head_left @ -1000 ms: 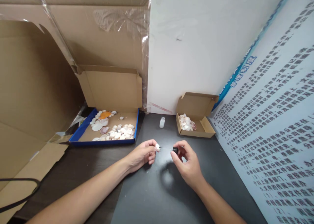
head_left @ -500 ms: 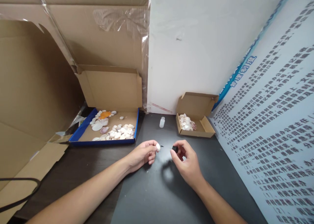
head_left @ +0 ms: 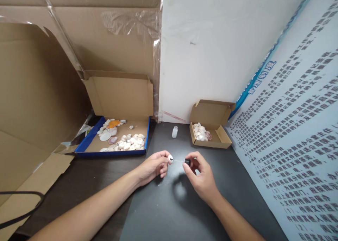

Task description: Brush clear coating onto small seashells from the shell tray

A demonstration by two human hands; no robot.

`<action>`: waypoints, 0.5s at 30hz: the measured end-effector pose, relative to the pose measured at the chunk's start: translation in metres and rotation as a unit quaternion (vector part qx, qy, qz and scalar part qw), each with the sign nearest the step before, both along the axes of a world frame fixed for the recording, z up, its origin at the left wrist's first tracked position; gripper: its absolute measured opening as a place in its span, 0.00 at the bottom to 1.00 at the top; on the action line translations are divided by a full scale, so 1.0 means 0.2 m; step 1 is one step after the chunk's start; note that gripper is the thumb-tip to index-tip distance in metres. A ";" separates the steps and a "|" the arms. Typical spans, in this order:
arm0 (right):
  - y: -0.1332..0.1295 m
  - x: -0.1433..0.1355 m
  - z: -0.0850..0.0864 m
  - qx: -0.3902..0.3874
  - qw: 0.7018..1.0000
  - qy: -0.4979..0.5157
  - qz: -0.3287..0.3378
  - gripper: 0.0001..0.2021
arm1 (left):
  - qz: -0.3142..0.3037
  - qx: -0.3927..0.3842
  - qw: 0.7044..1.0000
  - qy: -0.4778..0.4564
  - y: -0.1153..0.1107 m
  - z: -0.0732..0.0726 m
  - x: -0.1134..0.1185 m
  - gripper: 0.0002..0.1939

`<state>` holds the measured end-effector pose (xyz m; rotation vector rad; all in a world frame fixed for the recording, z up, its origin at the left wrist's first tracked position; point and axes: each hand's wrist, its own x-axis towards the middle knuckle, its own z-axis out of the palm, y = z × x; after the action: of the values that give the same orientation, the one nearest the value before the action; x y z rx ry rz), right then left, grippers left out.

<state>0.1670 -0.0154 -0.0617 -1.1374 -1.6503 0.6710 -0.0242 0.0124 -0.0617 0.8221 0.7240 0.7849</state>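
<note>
My left hand is closed, pinching a small white seashell between thumb and fingertips. In my right hand is a black-capped brush, gripped by its cap. Its thin clear stem points left, and the dark tip touches or nearly touches the shell's face. Beyond both hands, a small translucent white bottle stands upright without a cap on the dark tabletop.
At the left sits a blue-edged cardboard box, lid up, holding many shells and an orange one. A smaller open box with shells stands at the back right. Cardboard, a white panel and a printed board surround the table.
The brush has turned so its stem shows, and its dark tip has come left onto or very near the shell. My left hand has stayed almost still.
</note>
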 end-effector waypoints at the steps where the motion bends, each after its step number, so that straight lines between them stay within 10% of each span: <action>1: 0.00 0.00 0.00 0.002 1.000 -0.011 -0.007 0.04 | 0.000 0.000 1.000 0.001 0.00 0.00 0.00 0.08; 15: 0.01 0.01 -0.01 -0.003 1.000 0.005 -0.002 0.05 | -0.004 -0.002 1.000 -0.004 0.00 0.00 0.00 0.10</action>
<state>0.1681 -0.0134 -0.0641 -1.1399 -1.6377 0.6779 -0.0240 0.0127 -0.0626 0.8177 0.7145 0.7794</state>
